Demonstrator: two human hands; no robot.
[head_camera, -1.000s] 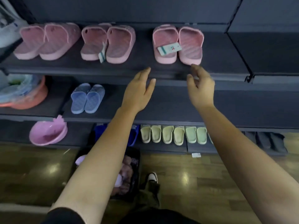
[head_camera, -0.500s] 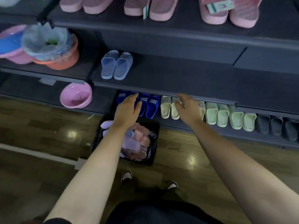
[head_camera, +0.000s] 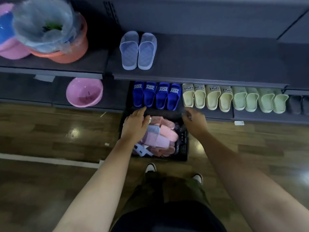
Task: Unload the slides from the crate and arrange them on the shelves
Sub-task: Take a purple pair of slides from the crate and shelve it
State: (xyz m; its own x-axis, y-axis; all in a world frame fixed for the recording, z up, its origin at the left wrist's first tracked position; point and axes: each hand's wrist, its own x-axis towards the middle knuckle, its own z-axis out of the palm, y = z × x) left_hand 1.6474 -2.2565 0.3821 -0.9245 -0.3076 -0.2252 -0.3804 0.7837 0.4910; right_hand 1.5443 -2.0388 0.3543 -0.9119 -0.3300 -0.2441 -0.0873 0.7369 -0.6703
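A black crate stands on the wooden floor in front of the shelving, filled with pink and lilac slides. My left hand hovers over the crate's left side with relaxed fingers and holds nothing. Over the crate's right rim my right hand hangs, fingers loosely curled and empty. One pale blue pair of slides sits on the middle shelf. On the bottom shelf stand dark blue slides and pale yellow and green slides.
Stacked plastic basins wrapped in film sit on the left of the middle shelf. A pink basin lies on the bottom shelf at left. Dark grey slides show at the far right. My shoes stand just behind the crate.
Both hands dropped from the top shelf's pink slides down to the crate on the floor. The view tilted downward with them, so the top shelf left the frame.
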